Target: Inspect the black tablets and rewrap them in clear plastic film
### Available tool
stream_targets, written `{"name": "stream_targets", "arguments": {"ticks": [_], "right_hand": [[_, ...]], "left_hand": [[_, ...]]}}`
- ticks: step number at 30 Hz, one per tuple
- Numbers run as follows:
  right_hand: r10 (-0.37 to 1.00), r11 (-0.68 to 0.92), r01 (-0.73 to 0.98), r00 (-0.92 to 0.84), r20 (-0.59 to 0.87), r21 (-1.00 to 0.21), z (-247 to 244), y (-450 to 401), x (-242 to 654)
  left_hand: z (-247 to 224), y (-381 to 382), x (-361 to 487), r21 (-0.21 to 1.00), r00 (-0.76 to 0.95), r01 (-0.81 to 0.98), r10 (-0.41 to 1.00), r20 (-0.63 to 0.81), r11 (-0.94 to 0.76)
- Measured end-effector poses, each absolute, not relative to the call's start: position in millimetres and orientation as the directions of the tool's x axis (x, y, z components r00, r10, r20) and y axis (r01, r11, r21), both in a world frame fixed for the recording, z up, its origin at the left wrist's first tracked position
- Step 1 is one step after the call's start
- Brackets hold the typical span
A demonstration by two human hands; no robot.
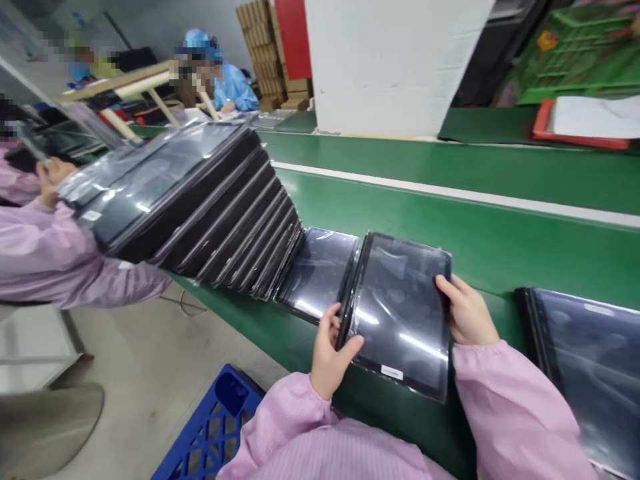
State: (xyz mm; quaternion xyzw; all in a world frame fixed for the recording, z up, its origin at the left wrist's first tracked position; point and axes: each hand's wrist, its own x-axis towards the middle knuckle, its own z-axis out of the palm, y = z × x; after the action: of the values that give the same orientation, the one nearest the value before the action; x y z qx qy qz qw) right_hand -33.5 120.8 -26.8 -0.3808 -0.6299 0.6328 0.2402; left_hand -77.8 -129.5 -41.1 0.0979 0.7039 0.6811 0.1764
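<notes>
Row of film-wrapped black tablets (200, 200) stands leaning along the green conveyor belt (480, 200). Next in line, left hand (333, 353) and right hand (467, 310) both grip, clenched on opposite edges, one film-wrapped tablet (400, 313), above the belt. Further tablet (575, 380) lies just right of the right hand.

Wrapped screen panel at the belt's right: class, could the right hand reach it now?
Probably yes: only green conveyor belt lies between the right hand and the wrapped screen panel, though the hand would first have to let go of the panel it holds.
</notes>
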Motion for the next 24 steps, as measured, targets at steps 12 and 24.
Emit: {"name": "stream_targets", "arguments": {"ticks": [12, 24], "right_hand": [[0.866, 0.428, 0.531, -0.472, 0.165, -0.731, -47, 150, 24], [0.872, 0.425, 0.365, -0.410, 0.266, -0.828, -72, 165, -1]], "left_hand": [[-58, -124, -65, 0.753, -0.688, 0.406, 0.715, -0.121, 0.518], [-54, -115, -59, 0.899, -0.729, 0.204, 0.673, -0.125, 0.389]]}}
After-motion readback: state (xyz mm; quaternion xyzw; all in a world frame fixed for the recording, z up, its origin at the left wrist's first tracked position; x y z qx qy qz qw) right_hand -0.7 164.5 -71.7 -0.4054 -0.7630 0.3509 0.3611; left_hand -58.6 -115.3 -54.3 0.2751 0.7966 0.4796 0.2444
